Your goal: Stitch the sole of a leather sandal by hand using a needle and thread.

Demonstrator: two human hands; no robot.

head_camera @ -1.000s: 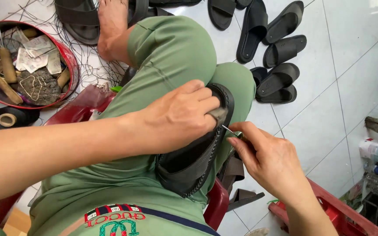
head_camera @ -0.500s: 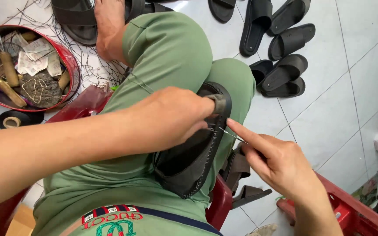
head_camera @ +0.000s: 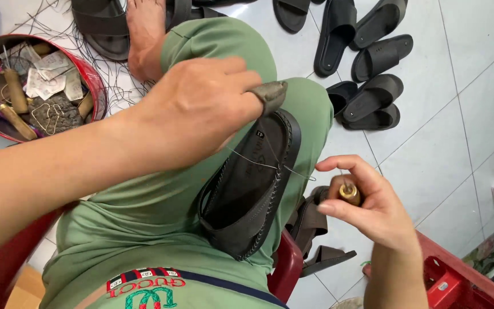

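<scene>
Awl [head_camera: 350,193] now pulled clear of sandal [head_camera: 253,189], clenched in right hand [head_camera: 367,209]; left hand [head_camera: 201,109] seemingly pinching thread [head_camera: 258,164] taut.

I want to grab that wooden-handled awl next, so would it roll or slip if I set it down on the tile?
The awl, held in the right hand, has a rounded handle with a brass collar, so it would probably roll on the smooth tiled floor. It looks stiff and light for its size. The thin thread running to the sandal could tug it along.
</scene>
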